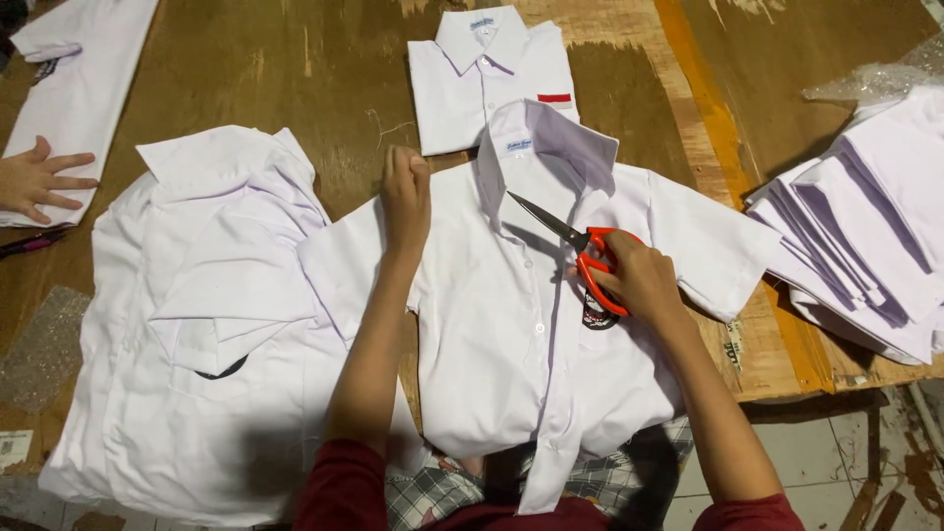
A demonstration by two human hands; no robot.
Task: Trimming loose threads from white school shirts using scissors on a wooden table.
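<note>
Left hand (405, 192) is pressing fisted on white shirt (501, 324) | right hand (637, 278) is gripping orange-handled scissors (580, 251), blades resting over shirt placket.

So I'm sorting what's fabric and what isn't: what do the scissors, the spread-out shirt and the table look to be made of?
The scissors in the right hand: dark, dull metal blades, glossy orange handles, probably plastic. The spread-out shirt: thin white woven cloth, matte, creasing softly; likely cotton or a blend. The table: brown wood or plywood, worn, with scratches and pale scuffs.
</note>
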